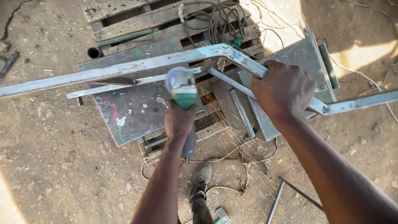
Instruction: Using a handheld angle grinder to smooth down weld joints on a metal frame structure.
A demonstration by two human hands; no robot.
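Over dirt ground, left hand grips grinder (sparking), right hand clamps steel frame beside it.

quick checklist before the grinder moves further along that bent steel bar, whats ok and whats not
1. Grip on the angle grinder: ok, the left hand is wrapped around its body.
2. Steel bar steadied: ok, the right hand clamps it just past the bend.
3. Hand protection: not ok, both hands are bare, no gloves.
4. Spark path: not ok, sparks spray down toward the boot and the cable on the ground.
5. Bar support: cannot tell, it lies across the metal sheets on a pallet, no clamp visible.
6. Disc guard: cannot tell from this angle.
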